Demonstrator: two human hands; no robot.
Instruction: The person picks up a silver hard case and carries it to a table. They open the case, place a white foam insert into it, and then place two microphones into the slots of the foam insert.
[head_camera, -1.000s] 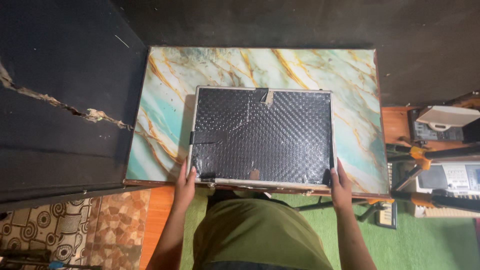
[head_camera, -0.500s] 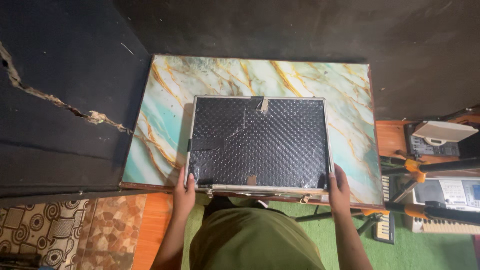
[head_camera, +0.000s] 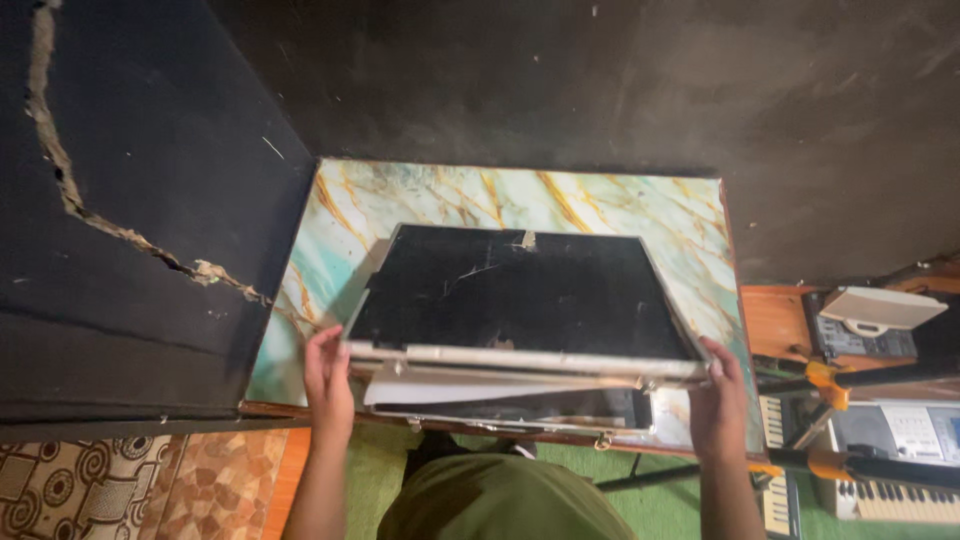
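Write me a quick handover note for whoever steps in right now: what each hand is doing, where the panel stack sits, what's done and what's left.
Left hand: grip on the near left corner of the flat black panel.
Right hand: grip on its near right corner.
Panel: near edge tilted up off the marble-patterned table, far edge down near the tabletop. Thin white sheets show loose underneath its raised edge, with a shiny layer below them.
Done: near edge is lifted and the layers have parted.
Left: panel is not clear of the table; the loose sheets are unsupported, so watch them if lifting goes on.
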